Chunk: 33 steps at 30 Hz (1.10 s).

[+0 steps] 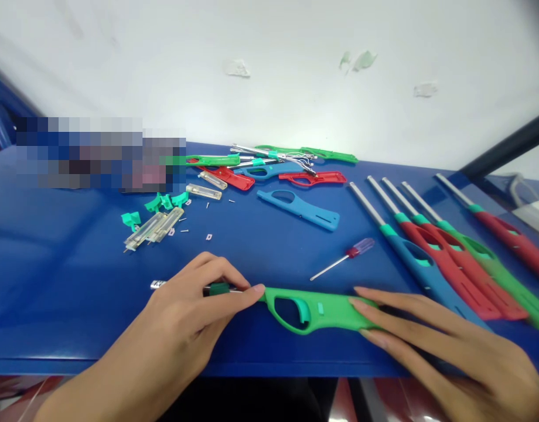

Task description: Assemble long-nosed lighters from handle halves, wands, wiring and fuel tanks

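A green gas lighter (333,310) lies crosswise near the table's front edge, with a teal trigger inside its finger loop. At its narrow front end, my left hand (186,316) is closed, thumb and index finger pinching the nose. Part of the lighter's metal tube is hidden behind that hand; the tip shows to the left. My right hand (445,340) grips the rear of the green handle, fingers along its upper side and over its end. Beyond the lighter, a screwdriver (344,258) with a purple-red clear handle rests on the table.
Several assembled lighters (432,258) lie in a row at right. Loose handle shells (302,208), metal tubes (273,155), clear fuel tanks (153,228), teal triggers (131,220) and small screws (184,231) spread across the blue table (76,293). A white wall (296,105) stands behind.
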Each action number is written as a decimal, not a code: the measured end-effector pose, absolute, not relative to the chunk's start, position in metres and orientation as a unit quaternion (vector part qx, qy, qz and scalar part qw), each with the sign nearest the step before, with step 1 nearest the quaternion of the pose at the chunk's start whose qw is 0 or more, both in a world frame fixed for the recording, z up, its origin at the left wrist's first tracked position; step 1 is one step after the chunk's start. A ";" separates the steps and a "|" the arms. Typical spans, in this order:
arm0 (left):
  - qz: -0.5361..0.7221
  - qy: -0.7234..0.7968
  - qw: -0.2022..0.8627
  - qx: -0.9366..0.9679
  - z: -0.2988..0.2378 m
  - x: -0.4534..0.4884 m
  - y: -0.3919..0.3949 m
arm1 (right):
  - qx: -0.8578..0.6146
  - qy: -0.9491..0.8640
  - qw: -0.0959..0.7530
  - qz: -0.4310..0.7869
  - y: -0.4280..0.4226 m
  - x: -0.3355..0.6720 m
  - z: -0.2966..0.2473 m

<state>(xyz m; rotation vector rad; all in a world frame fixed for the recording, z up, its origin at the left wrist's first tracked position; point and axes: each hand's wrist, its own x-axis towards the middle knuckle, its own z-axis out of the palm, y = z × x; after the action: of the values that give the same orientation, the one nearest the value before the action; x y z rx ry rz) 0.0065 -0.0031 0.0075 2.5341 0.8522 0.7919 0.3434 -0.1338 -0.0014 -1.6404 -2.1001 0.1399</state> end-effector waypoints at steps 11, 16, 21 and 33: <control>0.259 0.295 0.168 0.904 0.008 0.004 -0.003 | -0.626 -0.741 0.237 0.054 -0.134 0.342 -0.003; 0.240 0.305 0.168 0.906 0.005 0.003 -0.005 | -0.628 -0.733 0.258 0.045 -0.137 0.340 -0.004; 0.246 0.309 0.174 0.902 0.006 0.004 -0.006 | -0.633 -0.726 0.263 0.054 -0.137 0.337 -0.003; 0.269 0.295 0.180 0.899 0.006 0.007 -0.004 | -0.637 -0.719 0.273 0.051 -0.131 0.333 0.004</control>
<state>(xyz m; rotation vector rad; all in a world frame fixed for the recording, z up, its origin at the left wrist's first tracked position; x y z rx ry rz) 0.0066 -0.0039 0.0062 2.5404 0.8330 0.7586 0.3328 -0.1306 0.0038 -1.7130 -1.9357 0.1373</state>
